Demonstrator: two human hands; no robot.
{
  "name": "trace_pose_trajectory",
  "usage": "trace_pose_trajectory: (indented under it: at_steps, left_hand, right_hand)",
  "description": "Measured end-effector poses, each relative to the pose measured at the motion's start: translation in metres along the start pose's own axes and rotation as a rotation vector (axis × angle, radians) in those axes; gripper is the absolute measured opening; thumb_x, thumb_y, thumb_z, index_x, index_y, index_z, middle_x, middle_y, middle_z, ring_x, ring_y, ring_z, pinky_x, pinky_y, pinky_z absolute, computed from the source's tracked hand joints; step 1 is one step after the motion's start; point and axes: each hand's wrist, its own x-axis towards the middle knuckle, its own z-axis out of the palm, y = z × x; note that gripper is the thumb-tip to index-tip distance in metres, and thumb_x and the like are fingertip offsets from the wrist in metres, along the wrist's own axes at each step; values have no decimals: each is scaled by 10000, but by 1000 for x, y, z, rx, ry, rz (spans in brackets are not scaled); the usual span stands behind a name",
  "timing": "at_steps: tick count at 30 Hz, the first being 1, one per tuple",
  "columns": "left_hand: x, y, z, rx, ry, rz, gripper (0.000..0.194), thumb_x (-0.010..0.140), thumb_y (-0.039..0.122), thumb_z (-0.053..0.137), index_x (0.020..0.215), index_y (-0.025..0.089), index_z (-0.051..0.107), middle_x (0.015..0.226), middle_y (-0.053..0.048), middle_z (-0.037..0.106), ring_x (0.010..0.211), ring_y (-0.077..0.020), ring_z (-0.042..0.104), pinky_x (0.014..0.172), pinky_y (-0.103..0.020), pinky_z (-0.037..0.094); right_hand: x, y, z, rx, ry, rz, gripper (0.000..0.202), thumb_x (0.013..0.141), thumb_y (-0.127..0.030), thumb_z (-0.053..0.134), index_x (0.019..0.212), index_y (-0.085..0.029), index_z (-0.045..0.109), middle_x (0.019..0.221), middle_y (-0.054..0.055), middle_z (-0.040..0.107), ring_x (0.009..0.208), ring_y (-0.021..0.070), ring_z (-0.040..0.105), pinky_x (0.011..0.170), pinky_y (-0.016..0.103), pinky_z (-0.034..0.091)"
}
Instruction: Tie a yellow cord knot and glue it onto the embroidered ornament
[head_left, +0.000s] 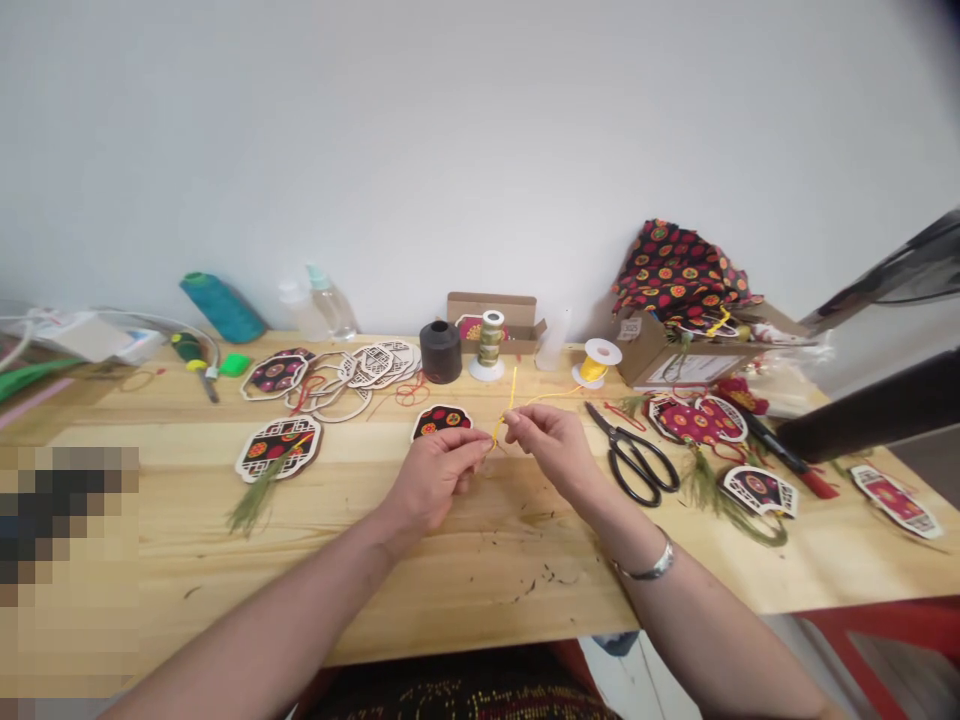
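Both hands meet over the middle of the wooden table, pinching a thin yellow cord [498, 428]. My left hand [442, 470] is closed, thumb against forefinger, on the cord's lower part. My right hand [547, 440] pinches it slightly higher, and a free end sticks up above the fingers. From there the cord runs back to a white spool of yellow cord [597, 362]. Just behind my left hand lies a dark floral fabric ornament [441, 419] with a pale wooden edge, partly covered by the hand. Black-handled scissors [637, 455] rest to the right of my right hand.
At left lie a tasselled ornament [277, 448] and several wooden frames [382, 364]. A black thread cone [440, 351] and a gold-green thread spool [490, 346] stand behind. Patterned cloth [679, 270] fills a cardboard box [667, 350]. A black post [870, 405] crosses the right side.
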Motion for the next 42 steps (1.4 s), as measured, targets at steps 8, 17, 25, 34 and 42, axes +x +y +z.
trace_pose_trajectory:
  at_steps: [8, 17, 25, 34, 42]
  left_hand:
    - [-7, 1, 2, 215, -98, -15, 153, 620, 280, 698, 676, 138, 689, 464, 53, 456, 381, -31, 283, 394, -205, 159]
    - [-5, -1, 6, 91, -65, -17, 137, 582, 281, 733, 624, 157, 694, 454, 52, 463, 364, -23, 269, 381, -203, 156]
    - [1, 3, 0, 27, 31, 29, 168, 581, 282, 743, 673, 144, 717, 479, 34, 511, 396, -29, 318, 383, -191, 197]
    - [0, 0, 2, 78, 30, 31, 154, 591, 270, 726, 671, 139, 713, 474, 40, 493, 388, -28, 291, 384, -202, 183]
    - [0, 0, 1, 85, -24, 17, 184, 595, 300, 740, 677, 138, 707, 487, 46, 468, 395, -26, 281, 389, -203, 179]
  right_hand:
    - [2, 7, -1, -39, -44, -125, 282, 803, -311, 501, 561, -165, 510, 543, -25, 487, 548, 91, 415, 550, 223, 343]
    - [6, 10, 3, 213, -115, -53, 301, 802, -413, 527, 645, -162, 580, 601, -6, 538, 576, 97, 486, 608, 246, 432]
    - [0, 7, 5, 568, -391, 283, 382, 731, -488, 620, 820, -116, 630, 656, 26, 598, 560, 105, 561, 550, 262, 477]
    - [1, 4, 7, 475, -181, 275, 281, 585, -346, 741, 658, -139, 565, 476, -79, 451, 407, 28, 334, 418, 199, 228]
    - [2, 2, 4, 348, -181, 224, 247, 626, -342, 658, 560, -160, 504, 456, -79, 404, 416, 39, 312, 427, 215, 210]
